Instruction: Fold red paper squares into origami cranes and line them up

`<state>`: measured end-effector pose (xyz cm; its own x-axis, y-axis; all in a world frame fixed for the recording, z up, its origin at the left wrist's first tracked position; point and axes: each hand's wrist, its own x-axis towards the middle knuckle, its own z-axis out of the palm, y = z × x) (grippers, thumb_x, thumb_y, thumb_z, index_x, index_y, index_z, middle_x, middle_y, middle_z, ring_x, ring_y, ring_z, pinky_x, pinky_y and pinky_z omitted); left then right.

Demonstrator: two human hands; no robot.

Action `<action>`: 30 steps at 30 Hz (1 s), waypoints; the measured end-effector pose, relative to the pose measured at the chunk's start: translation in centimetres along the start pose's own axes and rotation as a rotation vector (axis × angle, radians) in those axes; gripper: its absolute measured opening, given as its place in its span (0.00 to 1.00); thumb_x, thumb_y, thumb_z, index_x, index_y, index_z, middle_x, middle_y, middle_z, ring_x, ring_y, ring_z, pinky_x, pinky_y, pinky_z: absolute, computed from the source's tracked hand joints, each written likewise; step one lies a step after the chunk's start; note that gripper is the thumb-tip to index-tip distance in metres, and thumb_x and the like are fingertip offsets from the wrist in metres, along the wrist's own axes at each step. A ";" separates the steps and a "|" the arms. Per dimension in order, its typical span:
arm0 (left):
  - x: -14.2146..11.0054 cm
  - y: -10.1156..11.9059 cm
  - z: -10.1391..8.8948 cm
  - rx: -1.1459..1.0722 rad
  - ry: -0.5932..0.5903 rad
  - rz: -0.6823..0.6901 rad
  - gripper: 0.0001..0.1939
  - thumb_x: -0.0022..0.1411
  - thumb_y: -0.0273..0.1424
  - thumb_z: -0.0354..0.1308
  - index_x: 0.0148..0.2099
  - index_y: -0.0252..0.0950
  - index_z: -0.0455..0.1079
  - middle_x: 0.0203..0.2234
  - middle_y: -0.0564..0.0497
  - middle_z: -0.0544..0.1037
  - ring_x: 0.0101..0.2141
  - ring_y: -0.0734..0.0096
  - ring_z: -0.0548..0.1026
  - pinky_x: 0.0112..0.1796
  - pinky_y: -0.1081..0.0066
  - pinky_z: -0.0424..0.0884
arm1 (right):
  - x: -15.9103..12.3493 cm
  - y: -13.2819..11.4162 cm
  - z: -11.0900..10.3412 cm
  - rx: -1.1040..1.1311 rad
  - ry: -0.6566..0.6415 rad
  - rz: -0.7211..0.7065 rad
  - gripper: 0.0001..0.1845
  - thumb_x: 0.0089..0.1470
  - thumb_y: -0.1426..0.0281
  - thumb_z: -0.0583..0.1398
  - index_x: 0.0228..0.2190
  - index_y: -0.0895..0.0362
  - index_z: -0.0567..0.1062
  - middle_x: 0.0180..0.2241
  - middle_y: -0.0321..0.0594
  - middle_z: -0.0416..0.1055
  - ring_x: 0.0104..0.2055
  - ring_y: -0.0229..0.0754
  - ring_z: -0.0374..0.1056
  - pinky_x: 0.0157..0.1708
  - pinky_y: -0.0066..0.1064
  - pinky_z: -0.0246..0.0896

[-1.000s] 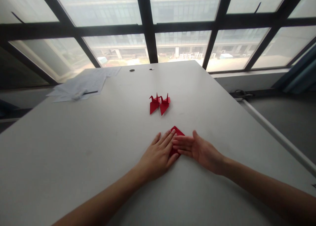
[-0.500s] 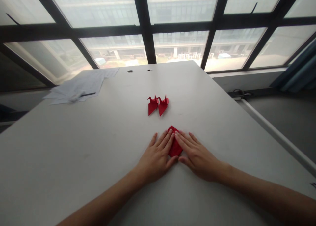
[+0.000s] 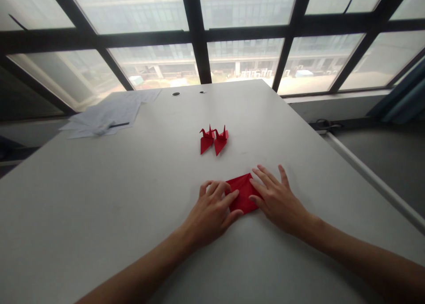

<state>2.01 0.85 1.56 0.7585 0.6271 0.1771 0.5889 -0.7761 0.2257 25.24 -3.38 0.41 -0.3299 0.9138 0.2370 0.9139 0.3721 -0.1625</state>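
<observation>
A folded sheet of red paper (image 3: 244, 193) lies on the white table (image 3: 133, 215) in front of me, creased across its face. My left hand (image 3: 215, 206) rests on its left part, index finger and thumb stretched out over it and the other fingers bent at the edge. On the right edge lies my right hand (image 3: 274, 197), fingers spread, with the fingertips and thumb touching the paper. Just beyond stand two red origami cranes, a left crane (image 3: 206, 144) and a right crane (image 3: 220, 144), close side by side.
Loose printed papers (image 3: 113, 109) lie at the far left of the table, with a dark pen (image 3: 118, 125) and a crumpled whitish thing on them. Two small round holes are near the far edge. Dark-framed windows (image 3: 202, 36) stand behind the table.
My right hand came down onto the paper beside the left, then moved right. The paper now shows wider, opened out to the right. My left fingers have bent. The cranes stayed put.
</observation>
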 end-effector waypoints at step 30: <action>-0.9 -0.7 2.1 0.168 -0.106 0.030 0.42 0.69 0.55 0.42 0.72 0.29 0.47 0.70 0.34 0.47 0.70 0.46 0.41 0.65 0.45 0.45 | -1.3 -0.3 2.4 -0.017 -0.069 0.015 0.39 0.65 0.52 0.51 0.66 0.67 0.55 0.69 0.56 0.48 0.71 0.55 0.43 0.68 0.56 0.41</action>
<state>1.46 0.69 -0.83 0.7964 0.5997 0.0779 0.5969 -0.8002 0.0575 24.86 -4.27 -2.18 -0.3308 0.9287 0.1675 0.9227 0.3555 -0.1490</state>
